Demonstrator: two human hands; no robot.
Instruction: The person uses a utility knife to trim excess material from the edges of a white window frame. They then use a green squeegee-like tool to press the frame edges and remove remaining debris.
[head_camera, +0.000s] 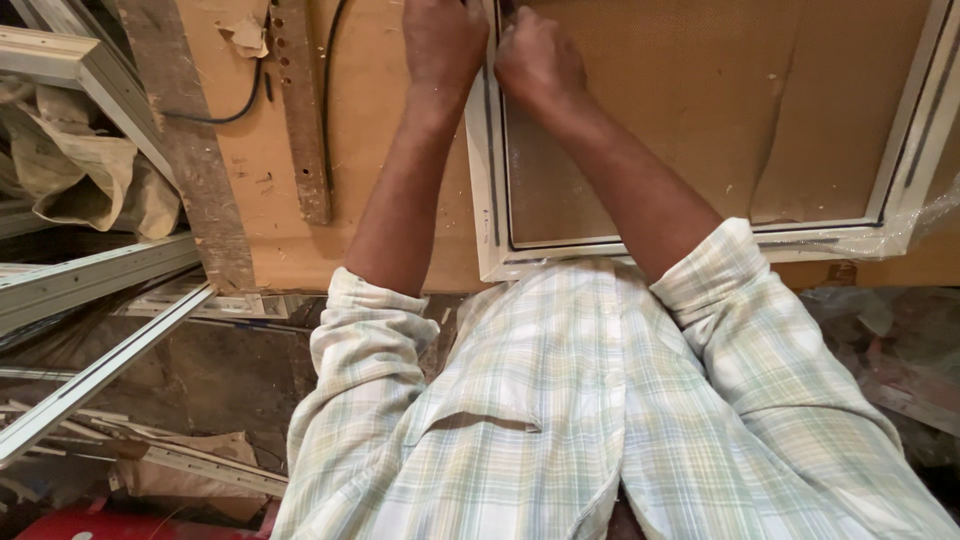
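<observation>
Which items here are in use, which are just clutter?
In use:
left hand and right hand, both on the left rail of the white screen frame
black gasket strip in that rail

Lying about:
black cable
perforated metal strip
spare aluminium profiles
crumpled paper

A white metal window frame (487, 190) with a fine mesh screen (700, 120) lies flat on the brown board surface (380, 120), filling the upper right of the frame. Its near left corner sits at centre, its right corner runs off the right edge under clear plastic wrap. A dark rubber strip (491, 150) runs along the left rail's groove, up toward the top edge.
</observation>
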